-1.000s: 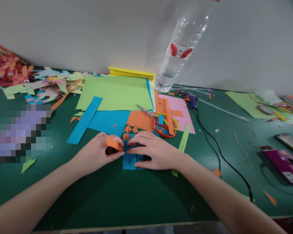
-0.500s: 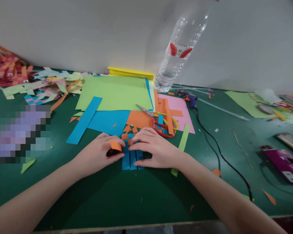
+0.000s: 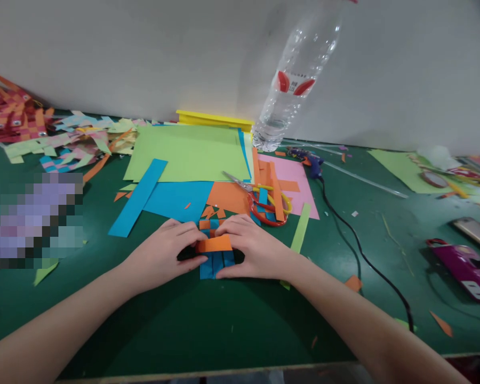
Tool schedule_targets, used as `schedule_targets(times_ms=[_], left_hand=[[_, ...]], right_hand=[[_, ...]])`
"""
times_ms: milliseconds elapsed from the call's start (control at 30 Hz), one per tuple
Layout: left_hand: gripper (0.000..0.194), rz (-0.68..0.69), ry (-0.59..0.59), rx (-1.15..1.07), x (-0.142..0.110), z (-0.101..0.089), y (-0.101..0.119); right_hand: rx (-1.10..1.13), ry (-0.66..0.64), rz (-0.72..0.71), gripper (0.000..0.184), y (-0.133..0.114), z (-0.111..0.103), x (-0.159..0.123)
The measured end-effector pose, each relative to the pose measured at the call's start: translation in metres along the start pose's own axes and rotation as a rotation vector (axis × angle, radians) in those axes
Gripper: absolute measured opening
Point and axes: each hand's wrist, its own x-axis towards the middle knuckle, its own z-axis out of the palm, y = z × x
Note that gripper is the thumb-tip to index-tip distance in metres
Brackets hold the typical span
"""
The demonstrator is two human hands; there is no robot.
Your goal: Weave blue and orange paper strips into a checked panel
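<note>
"What is being hidden?"
"The right hand [image 3: 256, 248] is partly covering the blue strips [image 3: 218, 261], its thumb and fingers standing apart. Whether the left hand [image 3: 164, 253] is pinching, one cannot tell."
"And the orange strip [image 3: 214, 244]?"
"It is spanning between both hands' fingers, over the blue strips."
"Any writing, farther back?"
"The bottle [image 3: 282, 109] is carrying a label [image 3: 294, 84], red shapes showing, its print blurring unreadably."
</note>
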Motion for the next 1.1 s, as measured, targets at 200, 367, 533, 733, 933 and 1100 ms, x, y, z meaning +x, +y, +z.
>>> schedule_targets(times_ms=[200, 367, 533, 733, 933, 1100], left_hand=[[0.017, 0.015, 0.013, 0.003, 0.0007, -0.0025, 0.0022], [0.017, 0.013, 0.012, 0.012, 0.0006, -0.0021, 0.0021], [0.014, 0.021, 0.025, 0.027, 0.0000, -0.0032, 0.0011], [0.010, 0.049, 0.057, 0.027, -0.0003, -0.0063, 0.0033], [0.014, 0.062, 0.067, 0.035, -0.0013, -0.0049, 0.0037], [0.016, 0.043, 0.072, 0.074, -0.0012, -0.0026, 0.0017]], right_hand=[[0.047, 0.004, 0.023, 0.038, 0.0001, -0.0008, 0.0007], [0.013, -0.027, 0.032, 0.027, -0.0019, -0.0015, 0.0016], [-0.004, -0.013, 0.006, 0.020, -0.0012, -0.0012, 0.0028], [0.038, 0.035, 0.046, 0.019, -0.0013, -0.0023, 0.0056], [0.061, 0.083, 0.109, 0.023, 0.0011, -0.0004, 0.0059], [0.089, 0.105, 0.113, 0.025, 0.0050, 0.0011, 0.0054]])
